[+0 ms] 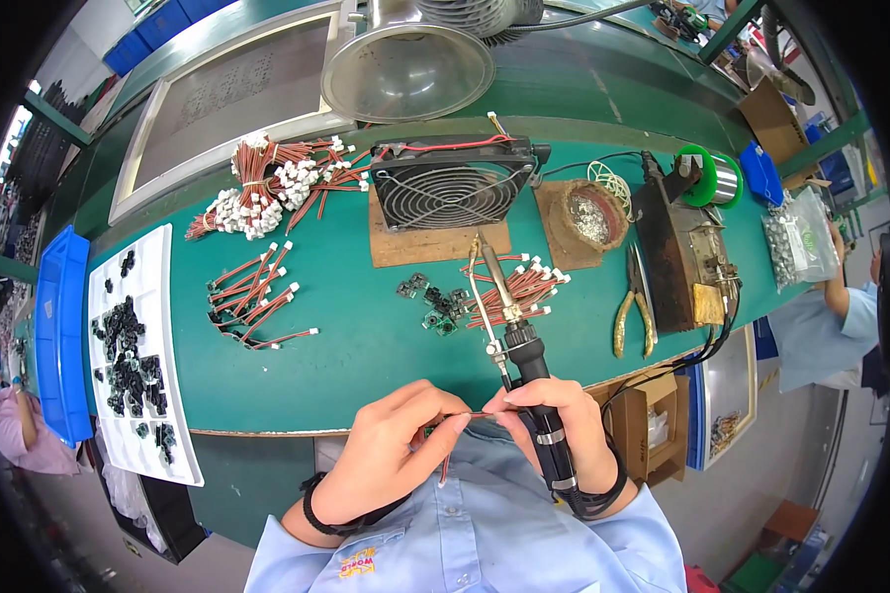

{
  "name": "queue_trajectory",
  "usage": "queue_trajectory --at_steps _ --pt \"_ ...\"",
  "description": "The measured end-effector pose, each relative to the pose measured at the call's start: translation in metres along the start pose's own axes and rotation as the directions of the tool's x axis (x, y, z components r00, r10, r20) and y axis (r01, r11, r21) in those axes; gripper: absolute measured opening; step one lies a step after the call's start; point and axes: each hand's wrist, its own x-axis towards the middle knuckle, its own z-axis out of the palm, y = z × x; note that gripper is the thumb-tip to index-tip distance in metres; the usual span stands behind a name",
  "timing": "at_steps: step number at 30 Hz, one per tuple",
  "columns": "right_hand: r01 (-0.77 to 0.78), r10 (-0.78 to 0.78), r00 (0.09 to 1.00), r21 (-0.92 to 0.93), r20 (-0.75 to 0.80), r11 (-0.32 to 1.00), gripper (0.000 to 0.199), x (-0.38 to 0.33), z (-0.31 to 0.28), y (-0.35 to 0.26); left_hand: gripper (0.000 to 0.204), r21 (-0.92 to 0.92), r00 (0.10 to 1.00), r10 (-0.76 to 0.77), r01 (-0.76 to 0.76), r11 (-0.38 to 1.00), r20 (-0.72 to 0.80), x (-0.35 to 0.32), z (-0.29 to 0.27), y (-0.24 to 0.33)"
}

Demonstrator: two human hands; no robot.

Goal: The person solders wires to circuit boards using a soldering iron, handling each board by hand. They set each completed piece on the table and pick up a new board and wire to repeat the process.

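My right hand grips a black-handled soldering iron whose metal tip points away toward the fan. My left hand pinches a small green circuit board with a red-and-black wire close to my chest; the right fingertips touch the same wire. On the green bench just ahead lie several small green boards and a bunch of red-and-black leads with white plugs.
A black fan stands on a brown pad. Wire bundles and loose leads lie to the left, beside a white tray of black parts and a blue bin. Yellow-handled pliers, a solder pot, a green solder spool and a person's arm are on the right.
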Motion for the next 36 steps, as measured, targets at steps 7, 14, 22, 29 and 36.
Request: queue_trajectory --at_steps 7,14,22,29,36 --pt "0.283 -0.206 0.938 -0.271 0.28 0.92 0.045 0.006 -0.016 0.004 0.008 -0.191 0.995 -0.051 0.066 0.979 0.081 0.002 0.003 -0.017" --pt "0.141 -0.096 0.977 -0.24 0.189 0.96 0.042 0.0 -0.017 0.002 0.011 -0.346 0.978 -0.183 0.206 0.915 0.099 0.002 0.006 -0.013" --pt "-0.306 0.309 0.951 0.26 0.031 0.916 0.039 -0.005 -0.005 -0.004 0.02 -0.136 0.979 -0.019 -0.009 0.991 -0.203 0.001 0.015 -0.011" --pt "-0.158 0.156 0.987 0.107 0.022 0.982 0.037 0.002 -0.004 -0.006 0.021 0.211 0.978 0.203 -0.188 0.959 -0.05 0.003 0.007 0.009" --pt "0.135 -0.085 0.978 -0.268 0.19 0.954 0.041 0.001 -0.014 -0.003 0.015 0.474 0.966 0.259 -0.221 0.852 -0.015 0.006 0.011 0.008"
